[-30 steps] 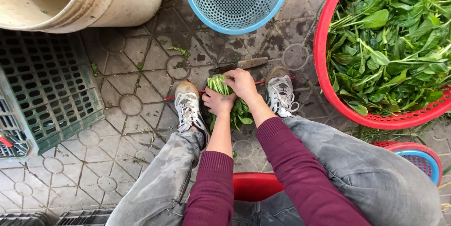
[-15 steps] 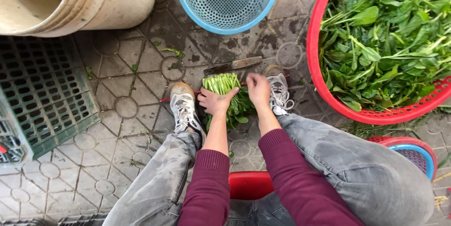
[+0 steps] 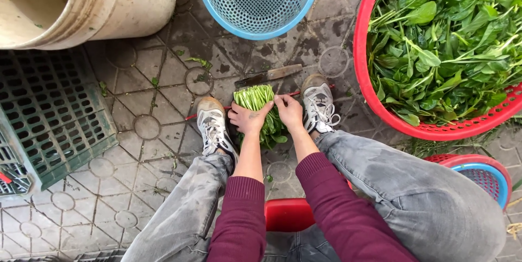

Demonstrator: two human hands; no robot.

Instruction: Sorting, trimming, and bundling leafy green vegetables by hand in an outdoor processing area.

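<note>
Left hand (image 3: pixel 247 118) and right hand (image 3: pixel 289 112) – both grasping one bundle of greens (image 3: pixel 255 99) | one knife (image 3: pixel 268 75) beside | two blue baskets (image 3: pixel 258 1)

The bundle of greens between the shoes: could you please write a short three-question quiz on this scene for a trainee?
1. True or false: both hands grip the bundle of greens.
2. What lies on the paving just beyond the bundle's cut stems? A) a knife B) a spoon C) a brush
3. Which basket holds loose leafy greens, the red or the blue?

Key:
1. True: the left hand and the right hand hold it from either side.
2. A: the knife.
3. The red basket; the blue basket shows no greens.
</note>
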